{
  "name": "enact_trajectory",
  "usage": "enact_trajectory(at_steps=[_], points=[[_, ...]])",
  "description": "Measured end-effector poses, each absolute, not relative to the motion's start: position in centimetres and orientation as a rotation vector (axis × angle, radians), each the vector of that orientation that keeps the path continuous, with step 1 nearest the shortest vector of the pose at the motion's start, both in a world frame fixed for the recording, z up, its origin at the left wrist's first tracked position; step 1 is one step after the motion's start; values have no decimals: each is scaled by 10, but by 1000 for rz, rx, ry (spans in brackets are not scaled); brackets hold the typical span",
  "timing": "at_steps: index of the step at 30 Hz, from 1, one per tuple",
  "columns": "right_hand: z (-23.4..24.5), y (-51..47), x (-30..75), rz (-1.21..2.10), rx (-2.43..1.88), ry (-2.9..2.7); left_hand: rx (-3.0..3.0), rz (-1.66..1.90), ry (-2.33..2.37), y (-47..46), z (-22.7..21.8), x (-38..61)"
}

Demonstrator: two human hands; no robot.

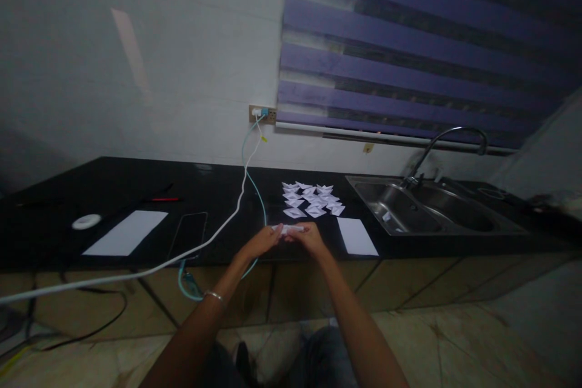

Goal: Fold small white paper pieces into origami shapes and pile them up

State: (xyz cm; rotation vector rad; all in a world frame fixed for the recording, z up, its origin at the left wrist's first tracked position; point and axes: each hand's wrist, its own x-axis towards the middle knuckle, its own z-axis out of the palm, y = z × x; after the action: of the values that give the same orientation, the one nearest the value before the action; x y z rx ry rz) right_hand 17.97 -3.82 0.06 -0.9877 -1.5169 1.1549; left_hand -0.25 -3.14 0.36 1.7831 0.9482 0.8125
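Between my two hands is a small piece of folded white paper (287, 228), held above the front part of the black counter. My left hand (264, 240) pinches its left end, and my right hand (310, 237) grips its right end. The fingers of both hands are closed on it and partly cover it. Just beyond my hands, several folded paper boats (313, 199) stand grouped on the counter. To the right of my right hand lies a stack or sheet of plain white paper (357, 236).
A steel double sink (391, 203) with a tall faucet (448, 133) is at the right. On the left lie white paper (127, 233), a phone-like dark rectangle (188, 234), a red pen (164, 199) and a round white object (86, 222). A white cable (227, 218) crosses the black counter (218, 191).
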Motion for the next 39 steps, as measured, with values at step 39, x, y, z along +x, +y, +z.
enact_trajectory(at_steps=[39], points=[[-1,-44,172,581,-993,-1635,1932,1127,998,-22,-7,-7]])
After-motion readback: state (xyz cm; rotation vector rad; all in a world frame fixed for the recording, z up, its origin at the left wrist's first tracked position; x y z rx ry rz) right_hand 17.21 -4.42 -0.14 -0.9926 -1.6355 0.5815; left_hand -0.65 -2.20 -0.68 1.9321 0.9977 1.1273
